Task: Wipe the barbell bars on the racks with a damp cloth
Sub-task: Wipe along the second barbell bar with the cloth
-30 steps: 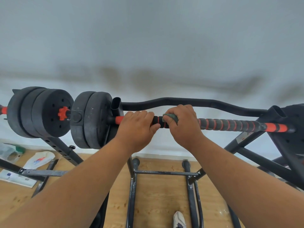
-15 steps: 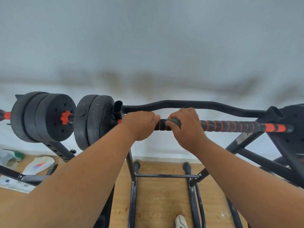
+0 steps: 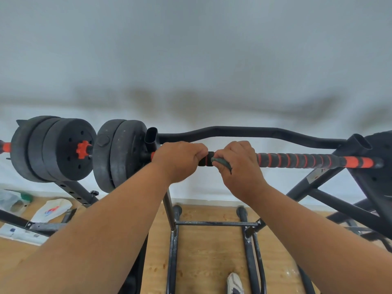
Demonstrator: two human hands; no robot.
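The bar (image 3: 297, 161) is lying level on the rack (image 3: 305, 185), its long axis running left to right, plates (image 3: 118, 153) at its left end. Both hands are reaching forward, knuckles up, side by side at the bar's middle. The left hand (image 3: 178, 160) is clenching the bar bare; the right hand (image 3: 239, 166) is clenching the cloth (image 3: 221, 162) around the bar.

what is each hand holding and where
Left hand grips the barbell bar near the plates; right hand presses a cloth around its striped grip.

Soft even daylight; wide-angle bending at edges, blurry wall (image 3: 191, 60).
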